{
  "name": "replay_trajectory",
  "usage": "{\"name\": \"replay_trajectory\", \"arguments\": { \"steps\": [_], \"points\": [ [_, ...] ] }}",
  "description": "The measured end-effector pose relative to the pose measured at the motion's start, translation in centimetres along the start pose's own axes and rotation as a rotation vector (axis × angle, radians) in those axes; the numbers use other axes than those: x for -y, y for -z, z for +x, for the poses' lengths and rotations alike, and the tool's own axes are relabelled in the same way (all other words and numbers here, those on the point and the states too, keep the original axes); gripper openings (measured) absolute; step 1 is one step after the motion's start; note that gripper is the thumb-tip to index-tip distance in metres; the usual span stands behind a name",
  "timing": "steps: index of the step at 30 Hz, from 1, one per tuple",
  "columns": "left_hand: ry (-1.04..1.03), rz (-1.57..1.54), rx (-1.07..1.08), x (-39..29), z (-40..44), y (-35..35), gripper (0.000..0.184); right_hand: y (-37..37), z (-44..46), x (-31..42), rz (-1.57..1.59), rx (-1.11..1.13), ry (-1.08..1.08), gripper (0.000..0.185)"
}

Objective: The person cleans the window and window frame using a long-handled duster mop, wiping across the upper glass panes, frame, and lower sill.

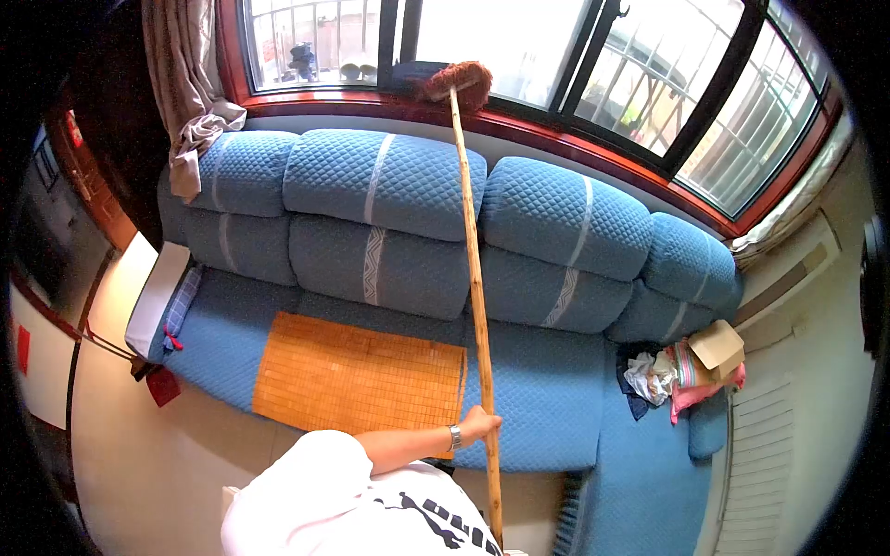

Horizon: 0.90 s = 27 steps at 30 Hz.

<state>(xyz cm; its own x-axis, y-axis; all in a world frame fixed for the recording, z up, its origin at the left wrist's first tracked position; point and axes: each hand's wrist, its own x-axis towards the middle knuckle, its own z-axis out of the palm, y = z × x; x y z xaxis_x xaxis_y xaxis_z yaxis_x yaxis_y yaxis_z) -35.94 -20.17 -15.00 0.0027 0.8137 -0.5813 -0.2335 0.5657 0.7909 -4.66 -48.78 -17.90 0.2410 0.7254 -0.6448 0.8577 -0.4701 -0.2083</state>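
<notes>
My left hand (479,424), with a metal-banded watch (454,437) at the wrist, is closed around the lower part of a long wooden pole. The pole belongs to a mop (471,241) that leans up and away over the blue sofa (547,389). Its fluffy reddish-brown head (459,85) is at the lower window frame, above the sofa back; whether it presses on the glass or the sill I cannot tell. The pole's lower end runs out of the picture beside my white shirt. My right hand is out of sight.
An orange-brown bamboo mat (357,371) lies on the sofa seat. Folded cloths (654,375) and a cardboard box (717,350) sit at the right corner. A curtain (185,83) hangs by the window (501,46) at left. A radiator (756,463) lines the right wall.
</notes>
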Motion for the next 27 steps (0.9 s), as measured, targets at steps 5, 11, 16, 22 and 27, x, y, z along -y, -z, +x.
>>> {"name": "replay_trajectory", "arguments": {
  "steps": [5,11,16,22,27],
  "points": [
    [0.012,-0.025,-0.057,0.4,0.5,0.2,0.021,-2.0,1.0,-1.2,-0.05,-0.122,0.061,0.037],
    [-0.058,0.076,-0.14,-3.6,-0.6,1.8,0.019,-2.7,3.1,0.5,0.052,-0.246,0.328,0.031],
    [-0.127,0.06,-0.135,-6.8,-1.5,2.7,0.02,-0.7,4.1,2.9,0.069,-0.153,0.329,0.031],
    [-0.321,0.024,-0.103,-10.8,-2.5,3.1,0.018,2.8,2.4,7.8,0.214,-0.334,0.407,0.028],
    [-0.585,-0.091,-0.033,-19.6,-3.9,3.6,0.012,6.6,2.7,15.7,0.392,-0.488,0.613,0.027]
  ]
}}
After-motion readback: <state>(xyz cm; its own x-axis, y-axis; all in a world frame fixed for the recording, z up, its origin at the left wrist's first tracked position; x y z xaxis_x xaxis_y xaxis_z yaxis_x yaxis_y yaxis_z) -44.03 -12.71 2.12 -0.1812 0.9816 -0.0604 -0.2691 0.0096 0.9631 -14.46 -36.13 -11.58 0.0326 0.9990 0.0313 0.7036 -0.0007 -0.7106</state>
